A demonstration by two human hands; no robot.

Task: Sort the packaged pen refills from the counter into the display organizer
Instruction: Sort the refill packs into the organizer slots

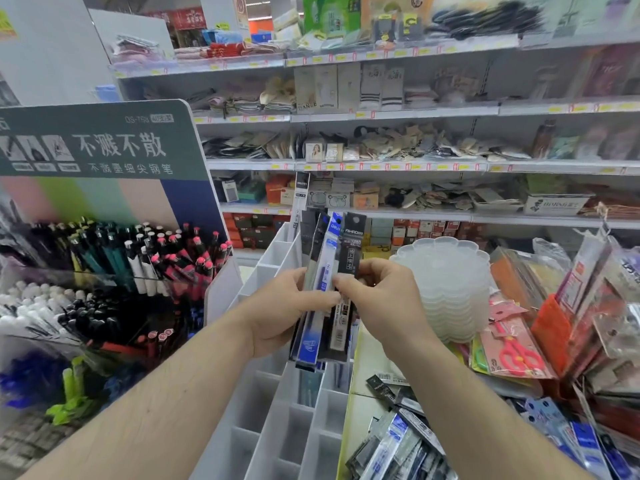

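Packaged pen refills (323,289) stand fanned in a bunch above the white display organizer (277,420), upright and a little tilted. I see my left hand (284,313) curled around the bunch from the left, thumb across the front. My right hand (377,292) pinches the black refill pack (351,251) at the right of the fan between thumb and fingertips. More refill packs (398,445) lie loose on the counter (367,362) at lower right. A pen display stand (104,258) sits left of the organizer; a stack of clear scalloped trays (450,285) stands right of my hands.
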